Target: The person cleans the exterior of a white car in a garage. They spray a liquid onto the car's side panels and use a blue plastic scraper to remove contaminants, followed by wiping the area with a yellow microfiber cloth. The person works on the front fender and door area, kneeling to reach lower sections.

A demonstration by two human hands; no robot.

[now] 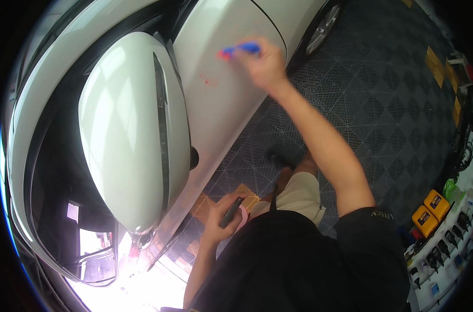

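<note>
My right hand (269,63) reaches out over the side of a white car (208,117). Its closed fingers hold a blurred blue stick-like thing with a red end (247,48), whose exact kind I cannot make out. The red end is over the door panel; whether it touches is unclear. Small red specks (207,81) show on the paint below it. Nearer my body, my left hand (215,222) is closed around a short dark cylinder (230,212). Something round and pinkish (243,217) shows beside that hand, partly hidden.
A large white side mirror (124,135) juts out left of my hands. The car's wheel (322,31) is at the far top. Dark grid tiles (372,99) cover the floor. Yellow cases (430,213) and several small dark items (439,249) sit on a bench at right.
</note>
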